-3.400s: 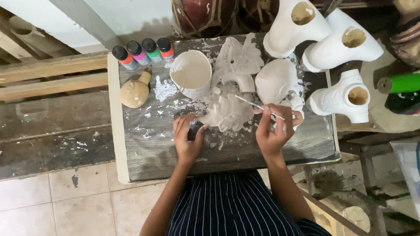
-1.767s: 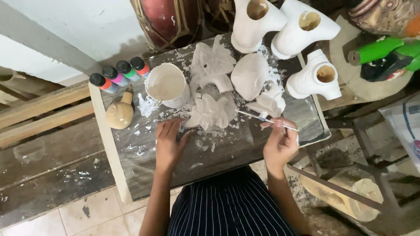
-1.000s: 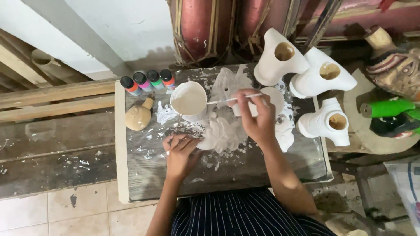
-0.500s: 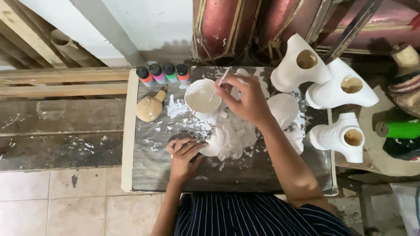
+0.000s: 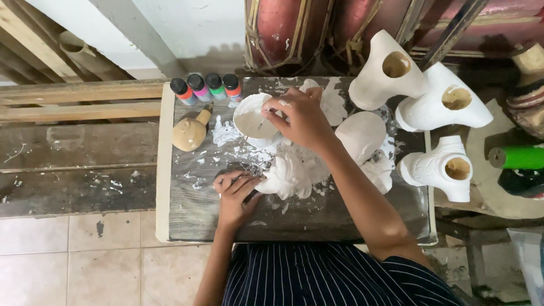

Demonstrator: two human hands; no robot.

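Over white bowl (image 5: 253,120), right hand (image 5: 300,116) dips brush (image 5: 260,123).

Single head-worn view, straight down and fairly near, onto a paint-spattered wooden table (image 5: 192,209).

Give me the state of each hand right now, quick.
Left hand: fingers spread, resting on the table and steadying the white carved piece.
Right hand: closed on a thin brush, its tip dipped in the white paint bowl.
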